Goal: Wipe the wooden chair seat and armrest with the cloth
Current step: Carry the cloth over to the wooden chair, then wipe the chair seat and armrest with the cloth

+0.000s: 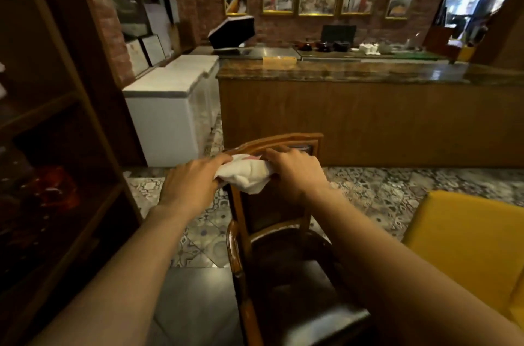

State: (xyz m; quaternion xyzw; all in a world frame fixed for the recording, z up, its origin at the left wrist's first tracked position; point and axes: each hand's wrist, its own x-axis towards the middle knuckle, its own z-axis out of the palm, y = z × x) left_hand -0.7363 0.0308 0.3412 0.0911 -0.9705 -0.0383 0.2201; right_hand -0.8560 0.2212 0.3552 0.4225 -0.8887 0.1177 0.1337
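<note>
A wooden chair (241,235) with a dark seat (300,289) stands below me, its curved top rail (295,138) facing the counter. Its left armrest (234,249) runs down the seat's left side. A white cloth (245,174) is bunched over the left end of the top rail. My left hand (190,184) grips the cloth from the left. My right hand (295,172) holds its right side, fingers curled over the rail. Both forearms reach out over the seat.
A dark wooden shelf unit (71,147) stands close on the left. A yellow upholstered seat (467,246) sits at the right. Ahead are a wooden counter with a stone top (368,107) and white chest freezers (167,107). The floor is patterned tile (382,195).
</note>
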